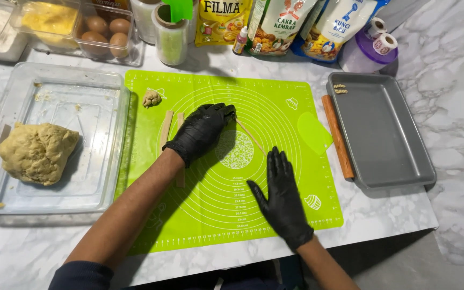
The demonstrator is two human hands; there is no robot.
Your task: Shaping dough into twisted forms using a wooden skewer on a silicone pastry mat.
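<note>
Black-gloved hands (202, 130) on dough rope (251, 135)

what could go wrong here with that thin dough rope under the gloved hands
1. The dough rope looks very thin where it runs between the left hand and the right hand; uneven pressure may snap it.
2. The dough strips lie right beside the left wrist and might get squashed.
3. The rolling pin sits between the green mat and the grey tray; a nudge may set it rolling.
</note>
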